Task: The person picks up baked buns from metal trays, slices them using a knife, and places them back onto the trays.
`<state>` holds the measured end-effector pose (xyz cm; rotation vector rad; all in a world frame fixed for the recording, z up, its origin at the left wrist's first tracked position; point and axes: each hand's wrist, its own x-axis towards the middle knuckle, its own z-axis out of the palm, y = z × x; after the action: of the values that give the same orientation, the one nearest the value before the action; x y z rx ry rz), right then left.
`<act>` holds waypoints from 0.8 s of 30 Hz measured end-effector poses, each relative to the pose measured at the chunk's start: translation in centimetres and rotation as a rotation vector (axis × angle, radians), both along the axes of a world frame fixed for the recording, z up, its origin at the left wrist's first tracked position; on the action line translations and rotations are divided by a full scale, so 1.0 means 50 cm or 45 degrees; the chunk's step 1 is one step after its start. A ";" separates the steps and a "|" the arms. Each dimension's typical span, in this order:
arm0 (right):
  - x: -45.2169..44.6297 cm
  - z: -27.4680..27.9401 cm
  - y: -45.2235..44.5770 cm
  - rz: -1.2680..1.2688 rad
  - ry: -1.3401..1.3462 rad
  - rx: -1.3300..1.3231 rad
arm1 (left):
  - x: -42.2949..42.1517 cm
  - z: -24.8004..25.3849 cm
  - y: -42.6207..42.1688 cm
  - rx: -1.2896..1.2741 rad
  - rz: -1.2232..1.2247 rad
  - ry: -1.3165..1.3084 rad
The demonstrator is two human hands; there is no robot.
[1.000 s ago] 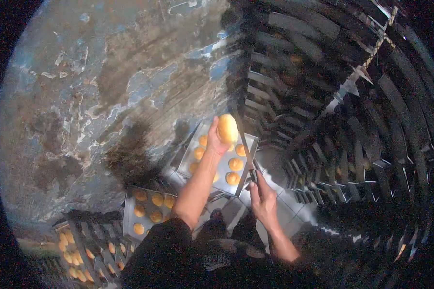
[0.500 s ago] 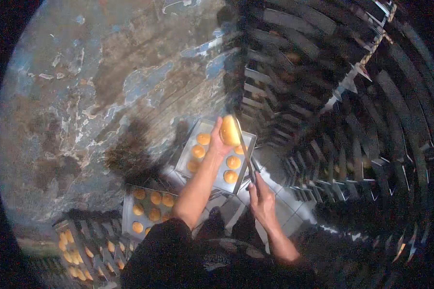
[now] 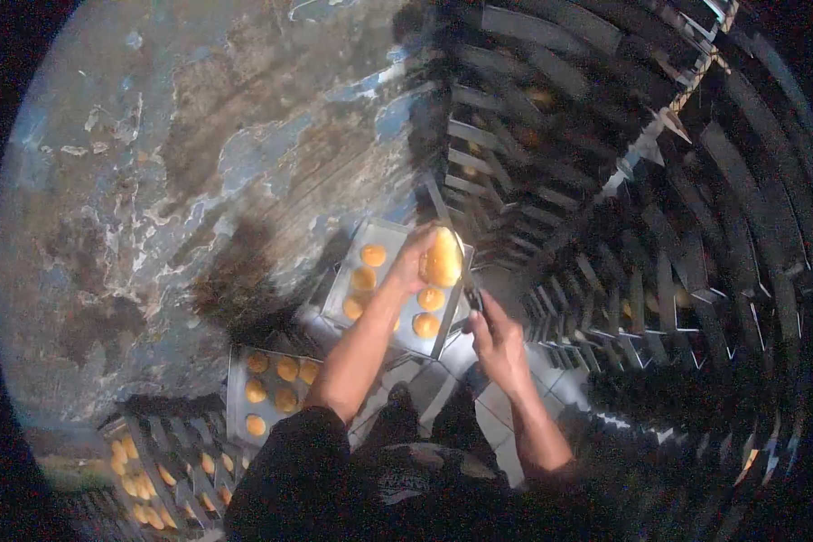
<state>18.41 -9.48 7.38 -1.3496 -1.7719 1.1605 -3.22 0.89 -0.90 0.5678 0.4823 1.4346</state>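
My left hand (image 3: 413, 261) holds a golden bread roll (image 3: 443, 257) on its side above a metal tray (image 3: 341, 287). My right hand (image 3: 501, 345) grips the dark handle of a long knife (image 3: 437, 200), whose blade runs up along the right side of the roll. Whether the blade is inside the roll cannot be made out. Several round rolls (image 3: 373, 256) lie on the tray beneath, partly hidden by my left hand and forearm.
A second tray (image 3: 235, 397) with several rolls stands at the lower left, beside a slatted rack (image 3: 176, 452) holding more rolls. Dark racks (image 3: 623, 253) fill the right side. A stained, peeling wall (image 3: 199, 163) rises on the left. Floor tiles (image 3: 551, 384) show below.
My left hand and the roll have shifted right and slightly down, and the roll is turned. My right hand has moved slightly right with the knife, whose blade now tilts more to the left.
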 end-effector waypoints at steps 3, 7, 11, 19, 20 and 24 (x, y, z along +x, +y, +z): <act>0.010 0.024 0.007 0.067 -0.053 0.001 | -0.021 -0.023 0.021 -0.026 0.028 -0.082; 0.056 0.017 -0.073 0.090 -0.155 -0.115 | -0.070 -0.014 0.023 -0.103 0.115 0.087; 0.039 0.020 -0.027 0.092 -0.017 -0.105 | -0.048 -0.017 0.009 -0.047 -0.074 0.251; 0.058 -0.002 -0.028 0.177 -0.164 0.009 | -0.091 -0.044 0.043 -0.001 -0.051 0.191; 0.061 -0.012 -0.037 0.186 -0.171 -0.017 | -0.090 -0.043 0.041 -0.006 -0.042 0.187; 0.023 -0.020 0.010 0.163 -0.192 -0.145 | -0.034 -0.080 0.021 -0.154 -0.086 0.125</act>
<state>19.56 -8.98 6.38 -1.4413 -1.9490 1.2743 -4.93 1.95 -4.89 0.5537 0.6183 1.3082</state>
